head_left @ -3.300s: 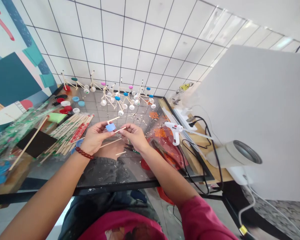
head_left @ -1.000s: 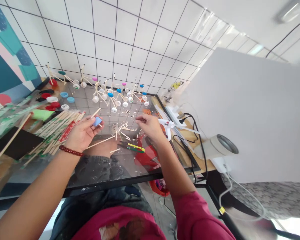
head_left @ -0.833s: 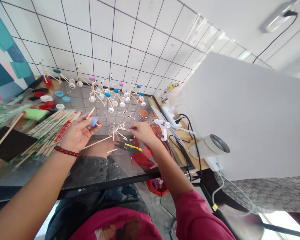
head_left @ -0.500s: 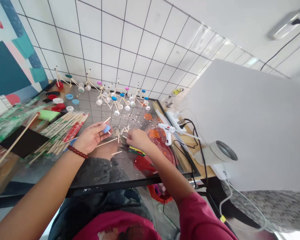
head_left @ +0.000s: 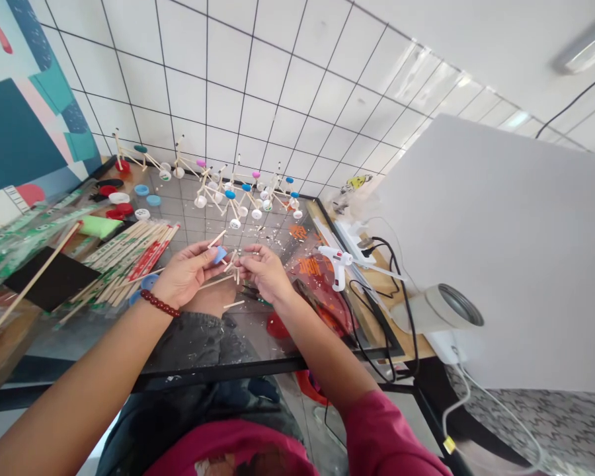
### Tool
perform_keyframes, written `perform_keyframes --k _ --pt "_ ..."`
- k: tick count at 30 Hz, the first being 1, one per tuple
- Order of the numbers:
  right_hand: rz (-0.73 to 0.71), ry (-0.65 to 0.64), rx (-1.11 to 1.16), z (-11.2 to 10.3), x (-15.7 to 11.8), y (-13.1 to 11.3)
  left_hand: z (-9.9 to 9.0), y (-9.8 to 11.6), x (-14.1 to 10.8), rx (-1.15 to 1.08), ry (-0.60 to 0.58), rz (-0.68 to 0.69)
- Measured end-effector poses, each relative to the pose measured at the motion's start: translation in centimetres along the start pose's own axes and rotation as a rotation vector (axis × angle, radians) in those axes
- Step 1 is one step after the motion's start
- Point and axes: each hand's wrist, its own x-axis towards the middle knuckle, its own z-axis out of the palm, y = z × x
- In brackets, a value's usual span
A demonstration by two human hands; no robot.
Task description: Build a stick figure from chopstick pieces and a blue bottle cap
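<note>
In my left hand [head_left: 186,272], thumb and fingers pinch a small blue piece [head_left: 220,254] with a short wooden stick [head_left: 217,238] jutting out on its far side. Close beside it on the right, my right hand [head_left: 268,272] has its fingertips closed on a short stick piece [head_left: 231,260], pointed toward the blue piece. Whether the two touch I cannot tell. Below the hands lie cut wooden sticks [head_left: 234,305] and a dark-jawed tool [head_left: 250,291], partly covered by my right hand.
Stick-and-cap figures [head_left: 235,223] stand along the tiled wall. Wrapped chopsticks [head_left: 139,254], a black sheet [head_left: 49,277] and loose bottle caps [head_left: 153,199] lie left. To the right are a white glue gun [head_left: 336,263], black cables [head_left: 394,264] and a lamp head [head_left: 439,311].
My right hand has lifted from the stick pieces near the tool and come left to the blue piece, a short stick in its fingertips. My left hand keeps its hold.
</note>
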Motion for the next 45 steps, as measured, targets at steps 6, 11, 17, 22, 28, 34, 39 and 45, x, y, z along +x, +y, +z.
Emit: perform_keyframes --k 6,11,17,22,28,34,39,45 --pt "-0.182 0.053 -0.515 -1.9 0.7 -1.1 -0.4 0.5 0.3 0.039 0.026 0.035" --pt "-0.354 -0.132 -1.273 -3.1 0.2 -4.3 -0.4 1.6 0.5 -0.004 0.175 0.109" --pt "-0.387 -0.352 -1.476 -1.3 0.0 -5.0 -0.1 1.9 0.6 -0.08 0.224 0.139" --pt "-0.541 -0.589 -1.627 1.2 1.4 -3.4 -0.3 2.6 0.7 -0.197 0.272 0.18" --pt "-0.525 -0.58 -1.744 0.0 1.9 -4.3 -0.6 3.9 0.5 -0.365 0.302 0.166" --pt "-0.556 -0.216 -1.595 -3.7 0.8 -6.6 -0.8 2.3 0.9 -0.231 0.217 0.093" --pt "-0.759 -0.204 -1.274 -2.9 -0.8 -4.5 -0.5 -0.1 0.6 -0.049 0.053 0.033" --pt "-0.683 -0.183 -1.175 -2.5 -0.5 -2.3 -0.3 -0.7 0.2 -0.005 0.003 0.038"
